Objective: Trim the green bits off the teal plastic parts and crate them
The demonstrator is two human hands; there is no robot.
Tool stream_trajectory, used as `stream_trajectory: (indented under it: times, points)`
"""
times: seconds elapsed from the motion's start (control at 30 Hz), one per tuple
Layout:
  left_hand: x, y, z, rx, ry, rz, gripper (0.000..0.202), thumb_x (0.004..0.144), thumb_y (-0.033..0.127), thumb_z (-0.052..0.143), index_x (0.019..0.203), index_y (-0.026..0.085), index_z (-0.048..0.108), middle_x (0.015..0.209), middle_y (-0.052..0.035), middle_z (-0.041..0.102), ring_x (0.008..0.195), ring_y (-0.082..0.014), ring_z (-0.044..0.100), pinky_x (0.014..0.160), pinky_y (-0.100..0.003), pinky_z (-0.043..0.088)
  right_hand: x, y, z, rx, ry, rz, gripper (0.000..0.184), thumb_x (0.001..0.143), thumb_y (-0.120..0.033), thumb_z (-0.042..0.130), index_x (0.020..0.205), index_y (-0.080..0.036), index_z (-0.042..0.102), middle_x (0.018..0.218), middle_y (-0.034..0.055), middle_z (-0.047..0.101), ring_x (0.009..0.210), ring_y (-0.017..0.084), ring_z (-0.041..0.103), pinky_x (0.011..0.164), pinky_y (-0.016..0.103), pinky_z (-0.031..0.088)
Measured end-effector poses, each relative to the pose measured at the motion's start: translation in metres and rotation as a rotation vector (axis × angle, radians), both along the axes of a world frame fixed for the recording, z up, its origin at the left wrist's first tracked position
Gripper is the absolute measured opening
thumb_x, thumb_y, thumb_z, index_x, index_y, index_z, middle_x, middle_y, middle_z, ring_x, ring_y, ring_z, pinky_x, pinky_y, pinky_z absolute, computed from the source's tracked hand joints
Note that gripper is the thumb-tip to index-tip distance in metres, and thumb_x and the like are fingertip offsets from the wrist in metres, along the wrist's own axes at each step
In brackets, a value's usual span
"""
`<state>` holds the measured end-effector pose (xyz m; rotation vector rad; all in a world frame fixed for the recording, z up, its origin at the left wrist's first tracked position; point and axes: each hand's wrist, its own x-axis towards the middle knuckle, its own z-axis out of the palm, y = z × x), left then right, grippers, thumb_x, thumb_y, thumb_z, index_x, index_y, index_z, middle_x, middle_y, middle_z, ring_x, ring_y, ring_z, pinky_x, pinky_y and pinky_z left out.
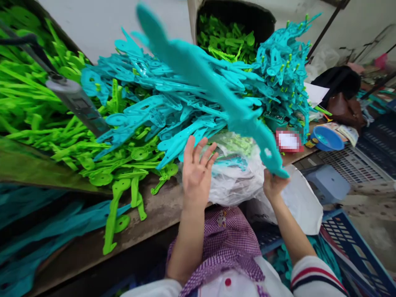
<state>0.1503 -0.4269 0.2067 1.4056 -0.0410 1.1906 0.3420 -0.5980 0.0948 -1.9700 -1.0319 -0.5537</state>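
My right hand (274, 184) grips the lower end of a long flat teal plastic part (210, 84), which slants up to the left across the view, its far end blurred. Beside the plastic bag, my left hand (197, 175) is raised with its fingers spread and holds nothing. Behind the hands lies a heap of similar teal plastic parts (148, 111). A clear plastic bag (238, 181) with some teal and green pieces inside sits on the bench between my hands.
Green plastic parts (27, 111) pile up at the left, some overhanging the bench edge (161, 218). A grey tool (77, 103) hangs there. To the right are a blue bowl (328, 138), a grey stool (329, 183) and a blue crate (355, 243).
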Motion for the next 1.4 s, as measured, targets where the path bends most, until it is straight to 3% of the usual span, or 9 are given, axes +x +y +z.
stream_trajectory:
  times: [0.13,0.27,0.47,0.63,0.77,0.9,1.13,1.27,1.4]
  points:
    - [-0.038,-0.007,0.007,-0.158,0.018,-0.202,0.079,0.085,0.078,0.044,0.147,0.029,0.04,0.143,-0.0109,0.05,0.136,-0.0374,0.047,0.105,-0.063,0.043,0.001,-0.045,-0.042,0.027,-0.146,0.155,0.027,0.088,-0.046,0.048,0.068,-0.029,0.053,0.09,0.0065,0.075,0.09,0.031,0.073,0.082,0.058,0.058]
    - [-0.094,-0.02,-0.031,-0.329,0.131,-0.216,0.06,0.091,0.068,0.041,0.137,0.031,0.051,0.121,-0.0056,0.065,0.123,-0.0325,0.06,0.105,-0.058,0.049,0.005,-0.061,-0.053,-0.093,-0.327,0.428,0.025,0.096,-0.028,0.043,0.073,-0.025,0.053,0.109,0.0077,0.074,0.105,0.025,0.07,0.087,0.049,0.058]
    - [-0.129,-0.029,-0.116,-0.765,0.38,-0.08,0.032,0.092,0.036,0.055,0.12,0.023,0.062,0.126,-0.0085,0.068,0.122,-0.0312,0.061,0.101,-0.055,0.054,0.015,-0.03,-0.024,-0.553,-0.212,0.427,0.017,0.093,-0.017,0.049,0.104,-0.017,0.063,0.118,0.0157,0.068,0.108,0.027,0.066,0.092,0.044,0.053]
    - [-0.117,-0.011,-0.167,-1.166,0.274,-0.058,0.027,0.082,0.015,0.057,0.107,0.02,0.066,0.11,-0.0057,0.074,0.109,-0.0238,0.068,0.094,-0.044,0.059,0.04,-0.024,0.012,-0.796,-0.042,0.448,0.065,0.089,-0.024,0.058,0.151,-0.024,0.038,0.143,0.0119,0.053,0.13,0.024,0.053,0.108,0.042,0.041]
    - [-0.108,0.015,-0.189,-1.163,0.228,-0.07,0.024,0.08,0.011,0.057,0.101,0.018,0.067,0.106,-0.0053,0.075,0.102,-0.0224,0.071,0.094,-0.047,0.058,0.077,-0.024,0.031,-0.923,-0.165,0.13,0.072,0.087,-0.025,0.059,0.155,-0.023,0.033,0.156,0.0122,0.037,0.142,0.028,0.04,0.119,0.051,0.024]
    - [-0.086,0.021,-0.192,-1.098,0.246,-0.076,0.021,0.081,0.013,0.061,0.101,0.017,0.066,0.107,-0.0051,0.074,0.102,-0.0218,0.071,0.094,-0.045,0.058,0.08,-0.004,0.045,-0.818,-0.294,-0.17,0.054,0.094,-0.011,0.037,0.148,-0.011,0.042,0.153,0.0184,0.041,0.14,0.03,0.041,0.114,0.053,0.026]
    - [-0.079,0.018,-0.197,-0.735,0.663,0.099,0.039,0.084,0.054,0.066,0.093,0.016,0.063,0.085,-0.0069,0.074,0.071,-0.0203,0.073,0.069,-0.034,0.061,0.02,0.069,0.043,-0.819,-0.236,-0.023,0.032,0.102,-0.021,0.038,0.127,-0.015,0.058,0.122,0.0158,0.063,0.108,0.024,0.061,0.092,0.033,0.043]
    - [-0.116,0.019,-0.188,-0.151,1.089,0.13,0.052,0.092,0.063,0.049,0.081,0.016,0.068,0.07,-0.007,0.071,0.058,-0.0199,0.068,0.057,-0.031,0.055,0.045,0.093,0.025,-0.924,-0.096,-0.134,0.027,0.1,-0.022,0.046,0.121,-0.011,0.057,0.121,0.0164,0.059,0.102,0.024,0.061,0.085,0.03,0.045]
    - [-0.118,0.016,-0.174,0.531,0.916,0.461,0.033,0.094,0.043,0.057,0.119,0.024,0.068,0.127,-0.0103,0.067,0.121,-0.0292,0.06,0.102,-0.045,0.046,0.078,0.096,0.016,-0.909,-0.1,-0.028,0.026,0.099,-0.019,0.044,0.12,-0.012,0.057,0.121,0.0152,0.057,0.103,0.023,0.061,0.087,0.03,0.045]
